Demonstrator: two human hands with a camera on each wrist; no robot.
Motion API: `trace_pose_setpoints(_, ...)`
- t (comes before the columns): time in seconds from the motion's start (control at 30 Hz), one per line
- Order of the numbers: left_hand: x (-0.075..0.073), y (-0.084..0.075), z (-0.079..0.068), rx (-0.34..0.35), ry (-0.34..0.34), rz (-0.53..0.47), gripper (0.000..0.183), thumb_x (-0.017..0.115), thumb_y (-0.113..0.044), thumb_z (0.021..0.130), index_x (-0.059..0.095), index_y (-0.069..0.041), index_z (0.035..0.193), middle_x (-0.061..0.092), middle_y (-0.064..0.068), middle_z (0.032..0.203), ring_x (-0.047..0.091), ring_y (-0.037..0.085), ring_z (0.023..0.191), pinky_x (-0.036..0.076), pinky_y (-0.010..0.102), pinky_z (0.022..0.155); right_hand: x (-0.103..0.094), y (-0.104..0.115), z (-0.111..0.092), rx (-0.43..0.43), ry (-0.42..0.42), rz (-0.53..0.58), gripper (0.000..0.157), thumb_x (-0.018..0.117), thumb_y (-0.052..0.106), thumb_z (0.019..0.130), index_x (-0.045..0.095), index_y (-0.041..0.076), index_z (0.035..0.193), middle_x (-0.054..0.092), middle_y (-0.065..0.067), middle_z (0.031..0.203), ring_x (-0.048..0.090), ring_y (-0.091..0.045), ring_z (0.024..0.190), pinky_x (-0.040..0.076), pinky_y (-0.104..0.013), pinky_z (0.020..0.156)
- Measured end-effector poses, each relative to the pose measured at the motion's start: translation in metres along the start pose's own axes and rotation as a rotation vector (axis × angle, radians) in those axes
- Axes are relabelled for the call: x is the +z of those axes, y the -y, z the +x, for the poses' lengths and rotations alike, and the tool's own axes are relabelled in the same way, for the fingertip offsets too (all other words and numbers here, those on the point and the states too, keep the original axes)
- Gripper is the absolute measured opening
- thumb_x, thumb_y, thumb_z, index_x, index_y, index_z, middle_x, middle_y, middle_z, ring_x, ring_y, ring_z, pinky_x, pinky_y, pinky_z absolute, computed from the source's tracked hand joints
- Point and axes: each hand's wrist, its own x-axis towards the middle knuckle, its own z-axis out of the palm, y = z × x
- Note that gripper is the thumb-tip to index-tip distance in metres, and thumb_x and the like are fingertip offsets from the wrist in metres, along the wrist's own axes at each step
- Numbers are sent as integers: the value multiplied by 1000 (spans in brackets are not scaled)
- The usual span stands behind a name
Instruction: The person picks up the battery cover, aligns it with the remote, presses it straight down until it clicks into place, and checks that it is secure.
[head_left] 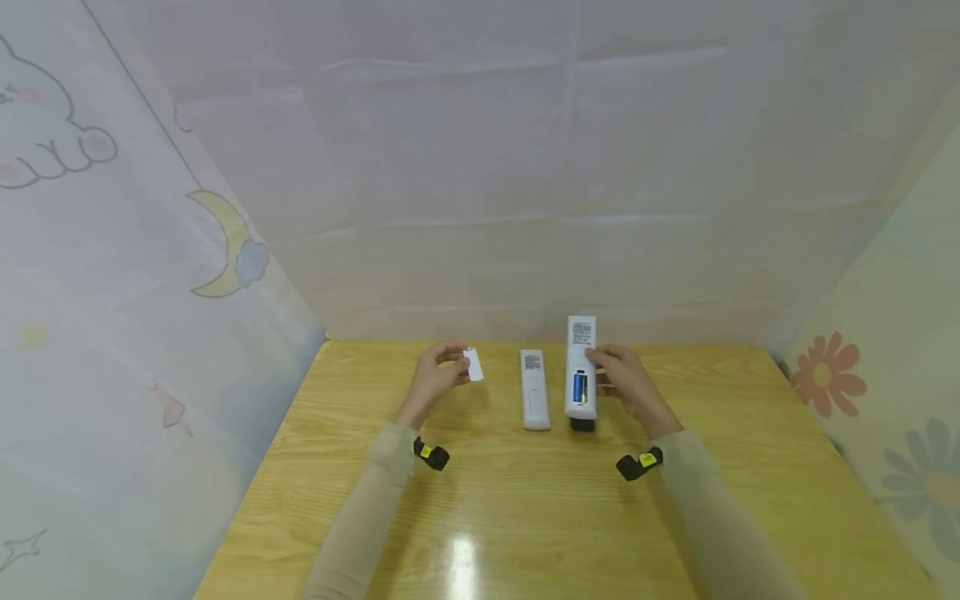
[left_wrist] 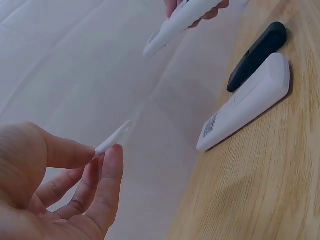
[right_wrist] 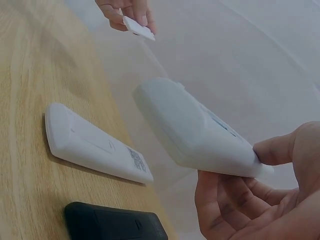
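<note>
My left hand [head_left: 437,375] pinches a small white battery cover [head_left: 473,365] between thumb and fingertips, above the table's left half. In my right hand [head_left: 624,375] is a white remote control [head_left: 581,358], held up off the table with its back showing. Its battery compartment is uncovered, and a blue battery [head_left: 580,387] and a darker, gold-ended one beside it are visible inside. A second white remote [head_left: 535,400] lies face down between the hands, its cover in place. Partly hidden beneath the held remote in the head view, a black remote [right_wrist: 115,222] lies on the table.
The wooden table [head_left: 495,492] reaches back to a pale cloth backdrop [head_left: 465,208]. Patterned cloth stands on both sides. Each wrist wears a black strap with a small camera, such as the left wrist camera [head_left: 432,454].
</note>
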Motion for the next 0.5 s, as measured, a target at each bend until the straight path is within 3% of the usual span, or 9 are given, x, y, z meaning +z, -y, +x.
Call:
trace_pose_setpoints(0.17,4,-1,0,23,0,-4,29,70,-1,102,70,-1,130,63,22,127,74,27,94,67,36,87,3,-1,1,0,6,12,60,53,39,113,47,-3,154,60,-24,137,65,-21,100,62,-36,88)
trace_pose_setpoints(0.5,12,-10,-2,56,21,8,30,69,-1,103,69,-2,132,63,23,129,75,34,100,67,36,88,8,1,-1,-6,12,12,60,53,40,113,47,-3,154,59,-26,139,65,-29,108,62,-35,87)
